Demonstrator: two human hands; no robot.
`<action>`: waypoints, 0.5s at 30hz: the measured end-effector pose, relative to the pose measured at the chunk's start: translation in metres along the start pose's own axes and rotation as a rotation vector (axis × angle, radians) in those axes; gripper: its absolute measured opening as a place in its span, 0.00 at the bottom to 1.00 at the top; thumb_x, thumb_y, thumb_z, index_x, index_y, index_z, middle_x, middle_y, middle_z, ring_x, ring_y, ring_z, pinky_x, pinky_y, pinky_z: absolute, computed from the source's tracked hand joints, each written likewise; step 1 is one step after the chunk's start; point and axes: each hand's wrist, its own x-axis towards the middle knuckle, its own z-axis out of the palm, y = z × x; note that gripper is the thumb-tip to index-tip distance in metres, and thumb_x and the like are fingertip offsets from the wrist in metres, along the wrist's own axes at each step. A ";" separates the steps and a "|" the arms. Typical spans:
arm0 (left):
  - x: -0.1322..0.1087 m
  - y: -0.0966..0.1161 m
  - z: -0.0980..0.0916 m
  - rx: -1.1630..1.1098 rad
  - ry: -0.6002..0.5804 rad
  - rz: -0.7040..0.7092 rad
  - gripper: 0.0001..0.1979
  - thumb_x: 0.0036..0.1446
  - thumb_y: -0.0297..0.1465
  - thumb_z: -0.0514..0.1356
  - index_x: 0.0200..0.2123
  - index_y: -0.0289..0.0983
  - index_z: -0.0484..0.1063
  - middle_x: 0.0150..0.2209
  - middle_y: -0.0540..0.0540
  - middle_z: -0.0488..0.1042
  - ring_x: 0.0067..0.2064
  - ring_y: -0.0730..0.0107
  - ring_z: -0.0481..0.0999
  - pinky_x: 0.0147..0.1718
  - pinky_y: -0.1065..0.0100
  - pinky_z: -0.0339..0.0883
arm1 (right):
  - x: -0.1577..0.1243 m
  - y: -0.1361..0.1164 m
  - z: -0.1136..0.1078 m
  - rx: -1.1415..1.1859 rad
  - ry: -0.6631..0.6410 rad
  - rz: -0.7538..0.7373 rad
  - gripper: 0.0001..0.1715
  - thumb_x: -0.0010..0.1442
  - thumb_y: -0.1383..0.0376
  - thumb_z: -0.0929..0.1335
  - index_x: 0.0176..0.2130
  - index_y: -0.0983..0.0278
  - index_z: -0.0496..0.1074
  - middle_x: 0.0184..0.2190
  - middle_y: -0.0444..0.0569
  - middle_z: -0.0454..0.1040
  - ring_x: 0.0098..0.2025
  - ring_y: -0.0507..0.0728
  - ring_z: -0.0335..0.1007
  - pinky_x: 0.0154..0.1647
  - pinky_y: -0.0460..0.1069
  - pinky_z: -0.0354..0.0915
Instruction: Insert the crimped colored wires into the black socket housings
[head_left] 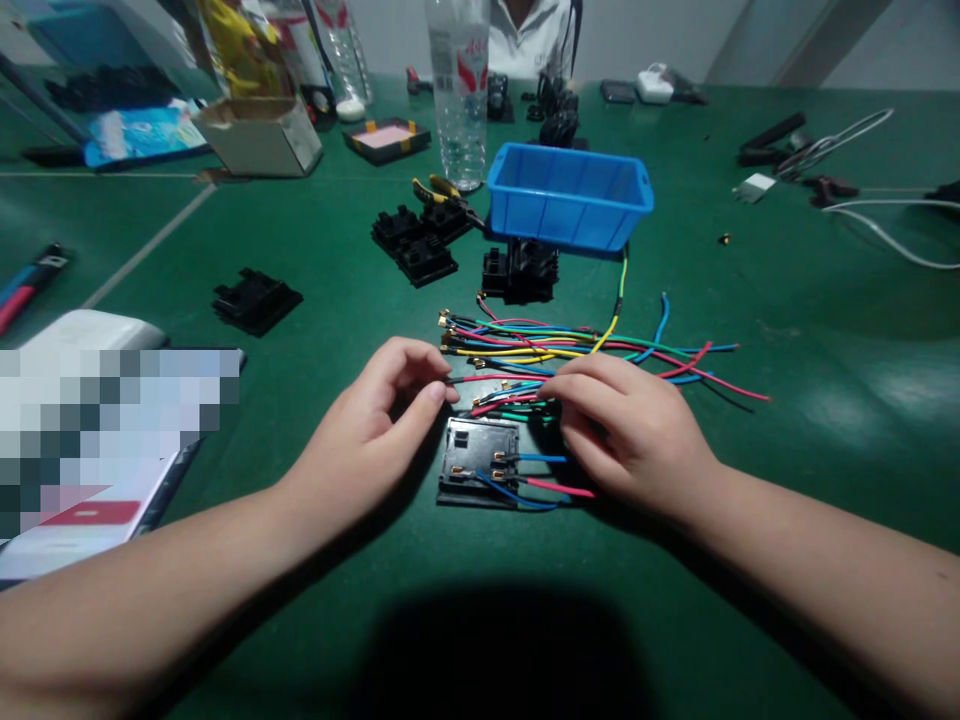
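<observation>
My left hand [390, 405] is closed, thumb and fingers pinching the dark terminal end of a red wire [495, 378]. To its right, my right hand [630, 425] has its fingers closed on the same wire; their grip is partly hidden. Just below the wire lies a black plastic socket panel [484, 440], with blue and red wires fixed into its brass contacts and running under my right hand. Behind both hands is a loose bundle of coloured wires [532, 345] with metal terminals at their left ends.
Behind the wires, a blue bin [570, 205] stands beside several black socket parts [424, 245] and yellow-handled pliers [436, 190]. A water bottle [461, 110] and a cardboard box [262, 140] are farther back. Another black part [256, 300] sits left. A person sits opposite.
</observation>
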 end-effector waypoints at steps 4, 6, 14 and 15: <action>-0.001 -0.001 0.000 -0.015 -0.002 -0.009 0.03 0.65 0.31 0.55 0.42 0.40 0.64 0.37 0.52 0.71 0.41 0.75 0.75 0.41 0.73 0.67 | -0.002 0.002 0.002 -0.023 0.020 0.000 0.15 0.59 0.75 0.61 0.43 0.69 0.72 0.39 0.57 0.76 0.39 0.61 0.74 0.36 0.53 0.71; 0.000 -0.001 0.001 -0.028 -0.005 -0.014 0.03 0.65 0.31 0.55 0.41 0.39 0.64 0.37 0.52 0.72 0.41 0.76 0.75 0.41 0.73 0.67 | -0.003 0.002 0.003 -0.019 0.045 0.004 0.17 0.59 0.76 0.61 0.47 0.69 0.71 0.41 0.57 0.77 0.41 0.61 0.74 0.38 0.53 0.71; 0.001 0.000 0.003 -0.035 0.002 0.002 0.06 0.62 0.30 0.59 0.42 0.38 0.65 0.39 0.51 0.73 0.42 0.73 0.75 0.43 0.72 0.68 | -0.004 -0.001 0.003 -0.031 0.046 0.022 0.14 0.61 0.71 0.65 0.47 0.70 0.71 0.39 0.53 0.79 0.38 0.59 0.76 0.37 0.52 0.71; 0.001 0.000 0.003 -0.027 0.003 0.003 0.06 0.62 0.30 0.59 0.42 0.38 0.66 0.39 0.50 0.72 0.42 0.73 0.75 0.43 0.72 0.69 | -0.003 -0.001 0.002 -0.029 0.049 0.015 0.13 0.61 0.71 0.65 0.46 0.70 0.72 0.39 0.53 0.79 0.38 0.58 0.76 0.37 0.52 0.71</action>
